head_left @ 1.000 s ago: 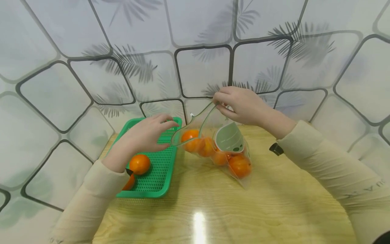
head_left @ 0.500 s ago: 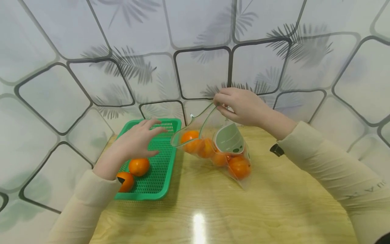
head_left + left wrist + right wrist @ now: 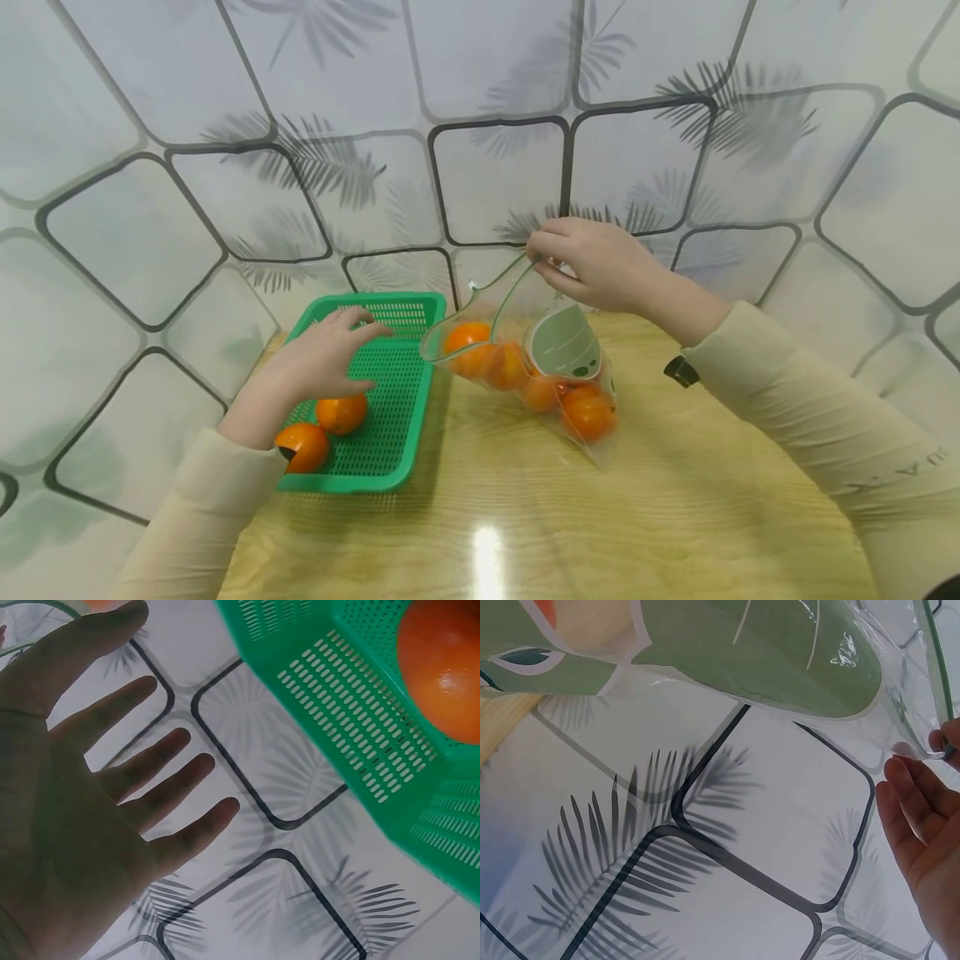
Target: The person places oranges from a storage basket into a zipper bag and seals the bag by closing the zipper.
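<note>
My right hand (image 3: 592, 260) pinches the upper edge of a clear plastic zip bag (image 3: 517, 292) with a green printed patch. Inside the bag lie several oranges (image 3: 588, 412), and its mouth gapes toward the left. In the right wrist view the fingertips (image 3: 904, 776) grip the bag's green-lined edge. My left hand (image 3: 315, 354) hovers over the green plastic basket (image 3: 416, 417), holding nothing; its fingers are spread and straight in the left wrist view. Two oranges sit in the basket's near left part, one orange (image 3: 342, 412) below my left thumb, the other orange (image 3: 306, 448) by the cuff.
Basket and bag stand side by side on a wooden table (image 3: 570, 533). A wall (image 3: 502, 179) with a leaf and line pattern rises right behind them. Both forearms wear cream sleeves (image 3: 795, 417).
My left hand has drawn back from the bag's mouth, leftward and down over the basket, uncovering more of the two oranges. My right hand and the bag have stayed nearly still.
</note>
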The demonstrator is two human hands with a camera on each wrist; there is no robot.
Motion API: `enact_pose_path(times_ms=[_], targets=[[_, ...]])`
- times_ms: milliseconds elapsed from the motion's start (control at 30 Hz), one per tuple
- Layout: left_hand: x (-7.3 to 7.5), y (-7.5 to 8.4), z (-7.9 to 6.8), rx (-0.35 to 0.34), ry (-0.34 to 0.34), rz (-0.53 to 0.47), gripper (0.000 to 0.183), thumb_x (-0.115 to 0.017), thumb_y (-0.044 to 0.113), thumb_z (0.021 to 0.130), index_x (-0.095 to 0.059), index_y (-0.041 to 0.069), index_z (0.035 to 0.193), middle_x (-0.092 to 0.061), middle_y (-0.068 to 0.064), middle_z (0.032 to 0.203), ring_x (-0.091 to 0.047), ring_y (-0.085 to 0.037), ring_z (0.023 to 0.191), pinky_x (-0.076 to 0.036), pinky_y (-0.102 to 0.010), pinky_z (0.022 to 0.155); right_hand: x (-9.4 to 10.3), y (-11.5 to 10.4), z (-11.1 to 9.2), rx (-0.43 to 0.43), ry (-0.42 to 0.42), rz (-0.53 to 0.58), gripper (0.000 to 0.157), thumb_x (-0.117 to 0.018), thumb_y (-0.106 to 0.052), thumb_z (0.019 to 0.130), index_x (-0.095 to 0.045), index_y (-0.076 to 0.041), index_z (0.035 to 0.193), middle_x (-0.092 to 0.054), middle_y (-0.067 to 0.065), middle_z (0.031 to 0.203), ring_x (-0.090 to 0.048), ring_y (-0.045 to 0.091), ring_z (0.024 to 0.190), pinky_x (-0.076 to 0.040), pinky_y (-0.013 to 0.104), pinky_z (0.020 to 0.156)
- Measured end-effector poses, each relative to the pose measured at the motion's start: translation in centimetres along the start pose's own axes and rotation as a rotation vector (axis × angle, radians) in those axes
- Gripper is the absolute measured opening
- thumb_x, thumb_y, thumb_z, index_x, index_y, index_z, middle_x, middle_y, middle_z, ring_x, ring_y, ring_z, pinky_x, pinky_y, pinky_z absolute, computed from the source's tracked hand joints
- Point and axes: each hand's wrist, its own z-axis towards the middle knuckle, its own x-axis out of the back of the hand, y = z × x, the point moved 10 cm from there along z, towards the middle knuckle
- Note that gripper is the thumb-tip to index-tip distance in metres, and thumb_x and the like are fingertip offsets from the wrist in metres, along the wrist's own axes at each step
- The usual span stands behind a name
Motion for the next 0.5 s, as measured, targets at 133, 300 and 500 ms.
enact_pose_path(times_ms=[133, 300, 500], targets=[[-0.8, -0.8, -0.2, 0.021, -0.025, -0.023, 0.068, -0.089, 0.021, 0.084, -0.061, 0.012, 0.145, -0.055, -0.025, 0.146, -0.054, -0.048, 0.132, -0.051, -0.063, 0.105, 0.0, -0.1, 0.0, 0.001, 0.001, -0.006, 0.005, -0.065, -0.016, 0.102, -0.068, -0.012, 0.103, -0.067, 0.006, 0.095, -0.065, 0.023, 0.082, -0.058, 0.044, 0.073], [-1.9, -2.1, -0.7, 0.035, -0.038, -0.057, 0.068, -0.089, 0.02, 0.083, -0.061, 0.01, 0.145, -0.054, -0.025, 0.145, -0.055, -0.048, 0.13, -0.052, -0.063, 0.104, -0.2, -0.1, 0.0, 0.001, -0.003, -0.006, 0.004, -0.065, -0.016, 0.103, -0.068, -0.013, 0.104, -0.067, 0.006, 0.095, -0.064, 0.023, 0.082, -0.058, 0.043, 0.072], [-3.0, -3.8, -1.1, 0.069, -0.06, -0.067, 0.072, -0.09, 0.017, 0.082, -0.06, 0.009, 0.146, -0.051, -0.027, 0.148, -0.052, -0.05, 0.134, -0.053, -0.063, 0.101, -0.2, -0.2, -0.1, 0.008, 0.008, -0.009, 0.005, -0.065, -0.015, 0.103, -0.068, -0.013, 0.106, -0.067, 0.006, 0.094, -0.065, 0.022, 0.081, -0.058, 0.043, 0.071]])
